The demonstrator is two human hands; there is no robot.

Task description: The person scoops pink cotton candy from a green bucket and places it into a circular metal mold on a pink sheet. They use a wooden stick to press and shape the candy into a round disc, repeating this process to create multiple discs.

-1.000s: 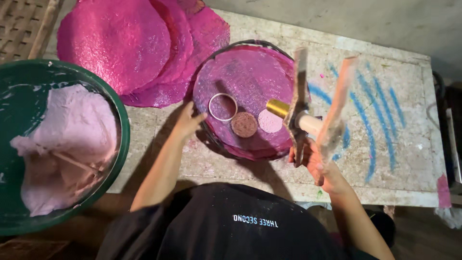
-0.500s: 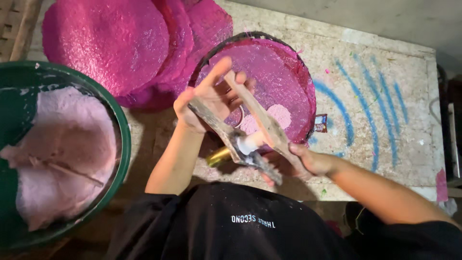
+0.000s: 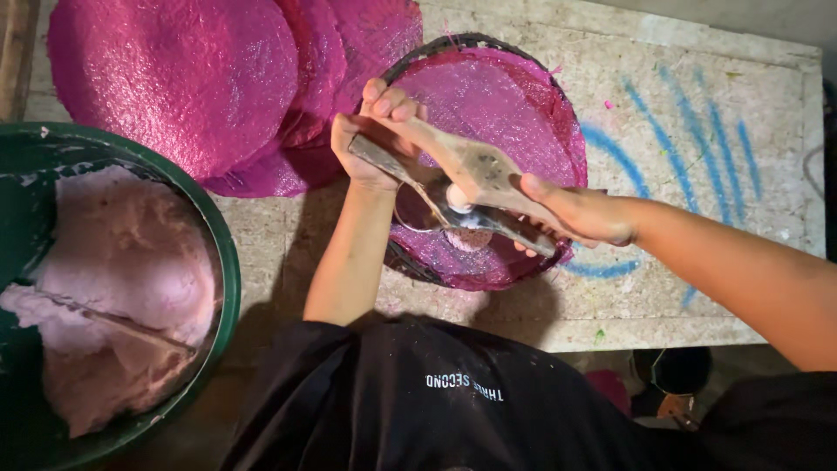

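Clamping both my left hand (image 3: pixel 370 144) and right hand (image 3: pixel 580 214) on the wooden press (image 3: pixel 475 179), I've now lowered it from twelve o'clock onto the pink mesh tray (image 3: pixel 523 105).

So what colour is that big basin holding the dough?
Green basin, with pale pink dough inside; the head view shows it.

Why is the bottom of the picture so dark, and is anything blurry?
Head view: light falls on the table and pink mats; the black shirt and floor stay in shadow. The left hand and right hand look slightly soft; the green bowl bends near the edge.
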